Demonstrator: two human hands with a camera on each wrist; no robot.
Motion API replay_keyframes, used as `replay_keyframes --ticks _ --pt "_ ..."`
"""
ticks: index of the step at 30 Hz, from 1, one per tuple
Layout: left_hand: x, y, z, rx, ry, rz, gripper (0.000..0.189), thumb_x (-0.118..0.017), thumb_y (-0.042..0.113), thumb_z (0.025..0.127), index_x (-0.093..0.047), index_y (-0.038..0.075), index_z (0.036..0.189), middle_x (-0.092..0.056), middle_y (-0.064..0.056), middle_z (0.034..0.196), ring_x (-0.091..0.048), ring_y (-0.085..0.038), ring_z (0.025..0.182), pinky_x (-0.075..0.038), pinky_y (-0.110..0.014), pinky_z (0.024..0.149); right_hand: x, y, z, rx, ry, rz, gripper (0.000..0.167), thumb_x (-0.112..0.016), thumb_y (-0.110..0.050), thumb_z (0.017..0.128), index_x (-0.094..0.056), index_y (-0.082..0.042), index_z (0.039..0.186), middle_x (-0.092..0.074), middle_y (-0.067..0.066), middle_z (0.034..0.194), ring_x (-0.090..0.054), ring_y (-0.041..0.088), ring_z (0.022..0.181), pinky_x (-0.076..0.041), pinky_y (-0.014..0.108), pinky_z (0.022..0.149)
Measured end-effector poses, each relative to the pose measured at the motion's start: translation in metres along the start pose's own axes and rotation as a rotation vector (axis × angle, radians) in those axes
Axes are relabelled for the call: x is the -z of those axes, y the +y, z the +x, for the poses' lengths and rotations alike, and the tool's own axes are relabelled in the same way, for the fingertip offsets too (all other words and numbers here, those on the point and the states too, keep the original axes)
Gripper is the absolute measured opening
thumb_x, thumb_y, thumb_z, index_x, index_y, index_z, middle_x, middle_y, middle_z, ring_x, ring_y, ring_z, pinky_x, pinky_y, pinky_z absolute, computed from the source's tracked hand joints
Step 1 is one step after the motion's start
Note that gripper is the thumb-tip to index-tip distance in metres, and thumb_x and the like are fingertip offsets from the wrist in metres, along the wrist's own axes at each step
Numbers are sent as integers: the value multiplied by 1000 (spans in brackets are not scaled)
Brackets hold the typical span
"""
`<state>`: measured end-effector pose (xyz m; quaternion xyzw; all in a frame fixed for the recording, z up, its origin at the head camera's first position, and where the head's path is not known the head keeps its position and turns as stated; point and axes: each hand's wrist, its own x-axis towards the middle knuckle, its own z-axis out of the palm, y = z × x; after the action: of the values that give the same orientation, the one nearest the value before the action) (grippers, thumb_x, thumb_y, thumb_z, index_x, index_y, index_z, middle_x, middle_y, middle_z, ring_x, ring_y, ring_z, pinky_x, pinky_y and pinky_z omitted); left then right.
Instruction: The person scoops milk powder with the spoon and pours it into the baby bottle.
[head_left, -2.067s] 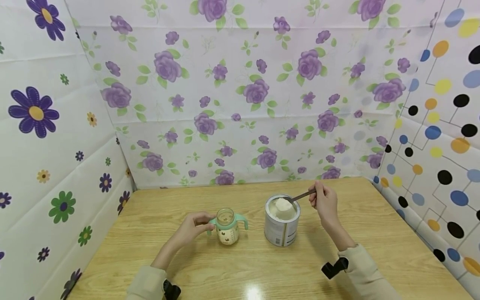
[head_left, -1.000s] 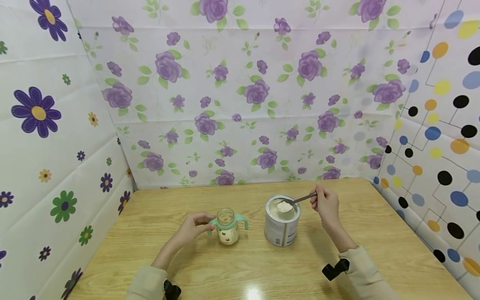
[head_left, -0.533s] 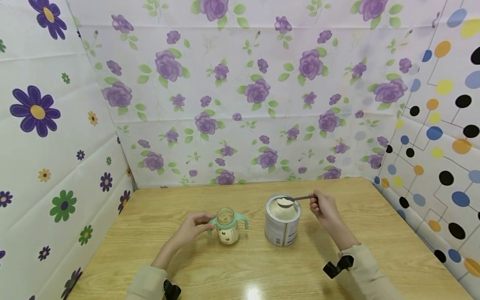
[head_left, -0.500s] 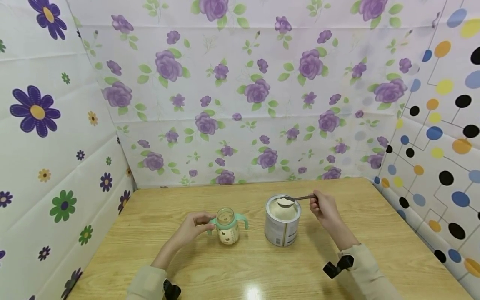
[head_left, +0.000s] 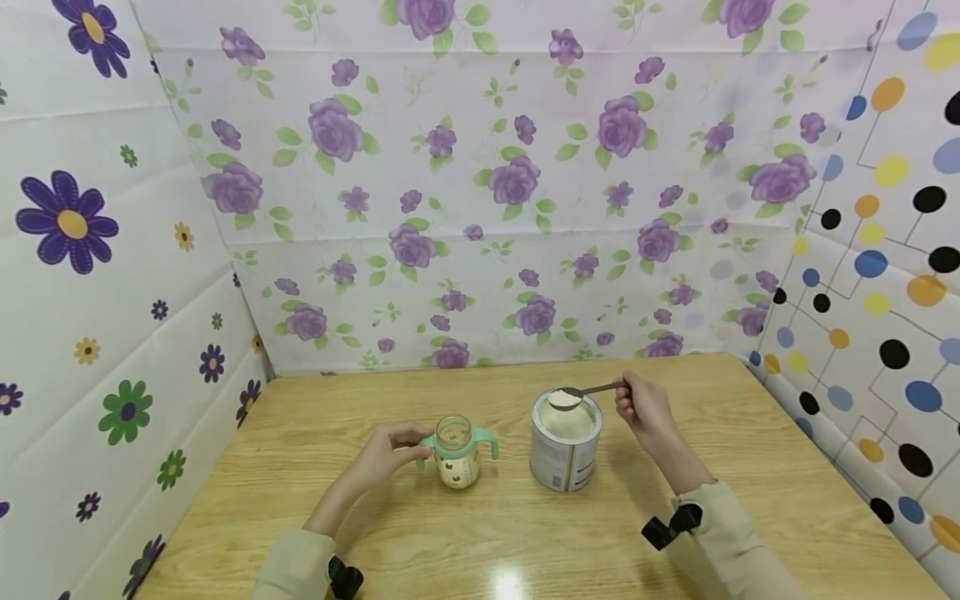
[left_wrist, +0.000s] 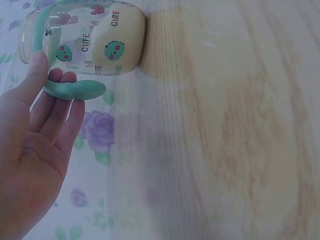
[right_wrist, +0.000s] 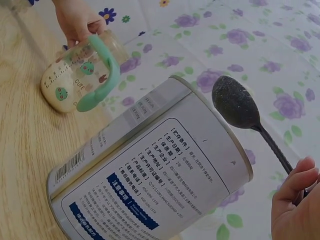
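Note:
My left hand (head_left: 386, 454) pinches the near green handle (left_wrist: 75, 90) of a clear baby bottle (head_left: 458, 469) between thumb and fingers. The bottle stands upright, lidless, with creamy content in its lower part. To its right, a tall silver milk powder can (head_left: 551, 457) stands uncovered, pale powder inside. Above its opening, my right hand (head_left: 647, 406) grips a dark spoon (head_left: 603, 387) by the handle's end, its bowl level and carrying white powder. In the right wrist view, the spoon's underside (right_wrist: 235, 102) appears just beyond the can's rim, dusted with powder.
A wooden table (head_left: 465, 542) carries the bottle and can. Behind it hangs a rose-patterned cloth (head_left: 480, 292); a flower-print cloth (head_left: 112, 333) bounds the left and a dotted cloth (head_left: 862, 317) the right. Both wrists wear black camera mounts.
The spoon has turned from tilted to level, risen and shifted slightly left over the can. Its powder heap is smaller than two seconds ago. My left hand and the bottle have barely moved.

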<state>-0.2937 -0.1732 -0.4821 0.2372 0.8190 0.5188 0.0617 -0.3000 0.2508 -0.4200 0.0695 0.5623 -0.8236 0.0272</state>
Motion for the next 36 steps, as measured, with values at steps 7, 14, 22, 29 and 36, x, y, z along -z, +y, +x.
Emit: replay_keyframes --ticks 7,14,22,29,36 --pt "0 4 -1 29 -2 -7 37 -68 25 90 -65 7 122 -70 -13 111 -66 -7 94 -55 -25 84 -3 1 4 13 10 -10 32 -36 -19 106 -58 -5 88 -54 -6 59 -45 1 47 -36 12 41" --pt "1 6 0 26 -4 -11 36 -68 24 90 -65 6 122 -68 -13 113 -66 -8 96 -56 -26 83 -9 0 5 45 22 -41 31 -37 -22 106 -57 -6 88 -54 -6 60 -45 1 48 -36 12 42" --pt "1 2 1 20 -4 -3 36 -69 24 90 -66 7 121 -69 -14 113 -66 -7 95 -55 -24 84 -14 1 7 61 29 -36 34 -37 -22 106 -59 -6 86 -54 -6 59 -45 1 48 -35 11 42" --pt "1 2 1 19 4 4 35 -70 23 89 -66 7 120 -69 -14 114 -66 -8 95 -55 -24 84 -17 2 6 69 19 -42 35 -38 -22 106 -60 -8 84 -54 -6 59 -45 0 47 -36 11 42" --pt "0 0 0 6 7 -2 35 -69 21 90 -65 5 121 -69 -14 113 -66 -7 94 -56 -23 84 -21 3 5 70 10 -66 33 -38 -24 106 -59 -7 87 -54 -7 60 -45 0 48 -36 11 41"
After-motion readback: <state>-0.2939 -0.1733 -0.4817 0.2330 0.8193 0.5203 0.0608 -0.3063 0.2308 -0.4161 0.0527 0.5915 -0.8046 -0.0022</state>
